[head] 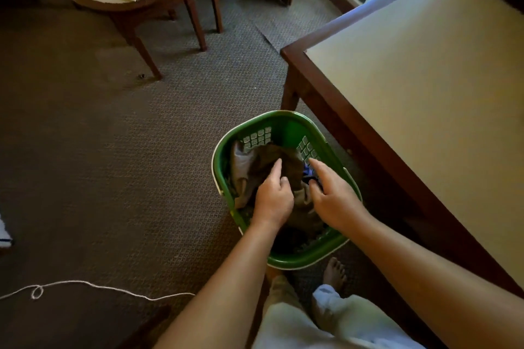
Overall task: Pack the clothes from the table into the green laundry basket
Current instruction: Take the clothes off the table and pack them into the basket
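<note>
The green laundry basket (225,163) stands on the carpet by the table's near corner. Crumpled grey-brown clothes (255,163) fill it, with a bit of blue and dark fabric (307,174) at the right side. Both my hands reach down into the basket. My left hand (273,197) rests on the grey-brown cloth with its forefinger stretched out. My right hand (333,197) lies over the dark fabric near the right rim, forefinger straight and thumb touching the cloth. The remaining fingers of both hands are hidden. The table top (425,99) shows only bare cream surface.
The dark wooden table edge (354,133) runs close along the basket's right. A chair (133,0) with white cloth on its seat stands far left. A white cord (93,286) lies on the carpet at my left. My bare foot (334,270) is just behind the basket.
</note>
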